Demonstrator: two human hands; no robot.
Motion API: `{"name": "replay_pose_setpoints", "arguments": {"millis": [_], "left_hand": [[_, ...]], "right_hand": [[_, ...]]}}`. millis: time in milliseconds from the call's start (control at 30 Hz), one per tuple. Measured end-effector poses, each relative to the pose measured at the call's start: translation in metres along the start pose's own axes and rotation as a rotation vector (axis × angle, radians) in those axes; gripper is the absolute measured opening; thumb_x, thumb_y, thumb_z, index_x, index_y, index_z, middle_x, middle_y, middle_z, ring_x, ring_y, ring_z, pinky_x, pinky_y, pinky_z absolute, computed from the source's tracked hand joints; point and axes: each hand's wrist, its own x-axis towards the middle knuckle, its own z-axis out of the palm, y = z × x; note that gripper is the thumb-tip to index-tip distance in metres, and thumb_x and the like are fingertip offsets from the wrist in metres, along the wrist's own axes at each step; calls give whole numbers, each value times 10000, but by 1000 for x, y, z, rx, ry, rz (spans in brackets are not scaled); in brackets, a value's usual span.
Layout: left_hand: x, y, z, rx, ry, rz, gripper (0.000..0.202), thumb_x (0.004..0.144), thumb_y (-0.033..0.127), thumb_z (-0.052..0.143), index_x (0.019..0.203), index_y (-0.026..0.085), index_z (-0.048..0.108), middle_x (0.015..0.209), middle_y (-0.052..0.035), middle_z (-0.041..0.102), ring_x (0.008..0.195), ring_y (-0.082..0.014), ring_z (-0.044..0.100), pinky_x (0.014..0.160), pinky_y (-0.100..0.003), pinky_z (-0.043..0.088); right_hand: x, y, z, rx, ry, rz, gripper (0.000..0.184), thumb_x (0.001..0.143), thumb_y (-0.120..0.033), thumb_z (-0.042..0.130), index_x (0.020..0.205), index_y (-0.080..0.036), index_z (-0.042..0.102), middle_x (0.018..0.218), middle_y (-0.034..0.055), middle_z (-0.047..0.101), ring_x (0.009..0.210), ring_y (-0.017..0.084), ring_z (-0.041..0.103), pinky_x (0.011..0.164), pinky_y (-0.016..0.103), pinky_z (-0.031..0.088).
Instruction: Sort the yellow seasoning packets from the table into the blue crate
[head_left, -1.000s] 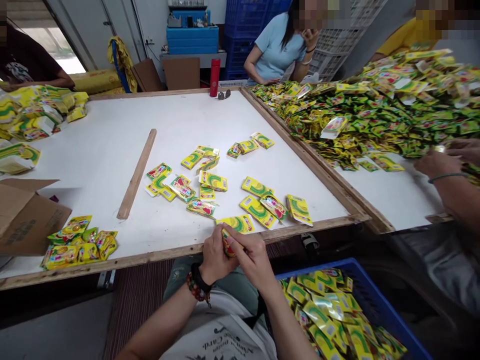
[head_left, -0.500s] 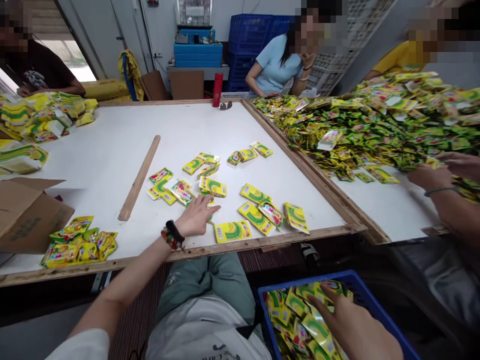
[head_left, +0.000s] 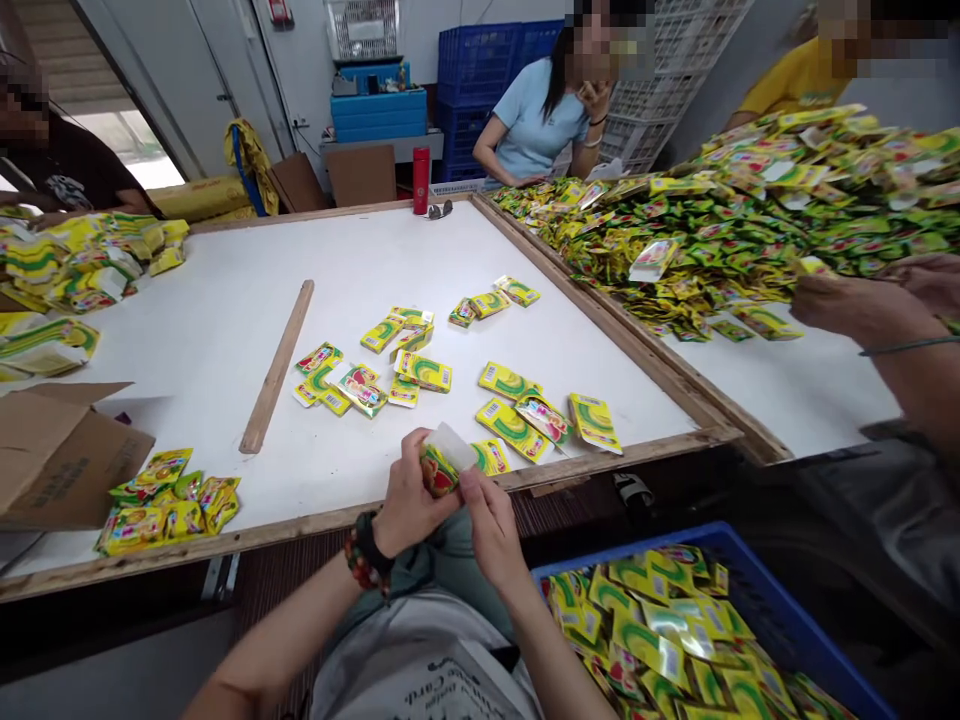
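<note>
My left hand (head_left: 409,495) and my right hand (head_left: 491,520) meet at the near edge of the white table (head_left: 217,310). Both are closed on one yellow-green sachet (head_left: 442,462), whose pale end sticks up between my fingers. Several more sachets (head_left: 420,365) lie scattered on the table just beyond my hands. A blue crate (head_left: 750,600) full of sachets stands low at my right side.
A wooden stick (head_left: 276,350) lies left of the scattered sachets. A small sachet heap (head_left: 169,498) and a cardboard box (head_left: 56,455) sit near left. A big sachet pile (head_left: 750,220) covers the right table, where another person's hands (head_left: 862,300) work. Other people sit at the far side.
My left hand has come back from the scattered sachets with one sachet. My right hand has risen from the blue crate and joined it on that sachet.
</note>
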Motion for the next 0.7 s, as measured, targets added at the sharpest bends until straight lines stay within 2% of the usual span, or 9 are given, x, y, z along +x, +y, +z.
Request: {"name": "replay_pose_setpoints", "arguments": {"millis": [100,200,300,400,433,500,600,700], "left_hand": [[-26,-6,28,79,286,36,620,789,374,640,1288,204,312,1122,-104,589,892,-214,636,729,-337,518],[-32,-16,44,104,353,216,457,818,334,610,1202,226,387,1123,-95,595,977,-224,642,778,-355,535],[-29,-20,48,66,323,302,417,804,288,613,1158,231,400,1155,-102,594,1057,-235,629,828,-383,541],[-25,-16,44,35,241,273,606,794,280,618,1305,201,302,1323,-167,514,1198,-263,561,913,-424,516],[-25,-14,43,23,207,240,684,792,287,622,1357,187,248,1367,-187,478,1213,-266,552,923,-425,512],[-25,-12,39,-1,126,152,769,782,308,635,1402,175,200,1388,-196,459,1187,-266,569,918,-416,516],[-26,-13,36,2,8,68,645,771,321,633,1328,199,331,1270,-147,558,1081,-264,625,860,-403,537],[-27,-16,38,61,-6,48,576,774,356,608,1274,184,379,1163,-139,609,989,-285,655,789,-417,542]], "right_hand": [[5,4,6,96,1,37,415,899,-557,476,1021,-259,737,938,35,741,957,260,663,877,389,524],[8,6,6,184,-14,95,336,819,-491,621,1041,-272,747,1058,35,738,1089,279,628,1023,446,437],[12,3,2,408,-31,226,303,723,-424,732,969,-252,775,1051,52,750,1106,295,631,1052,481,410],[14,-3,-3,514,-82,312,341,691,-429,767,975,-242,777,1034,72,756,1043,300,668,1016,501,445],[13,-4,-5,470,-92,286,343,700,-434,763,987,-247,773,1047,74,753,1046,299,669,1019,505,443],[9,-6,-5,272,-85,146,343,712,-415,761,1021,-265,761,1101,70,735,1096,302,648,1040,504,426],[4,-7,-4,-47,-25,-66,321,763,-347,717,1075,-272,741,1127,65,721,1077,299,660,997,471,474],[7,-5,-5,-142,52,-59,302,840,-342,620,1105,-246,727,1080,62,735,914,283,715,877,453,551]]}}
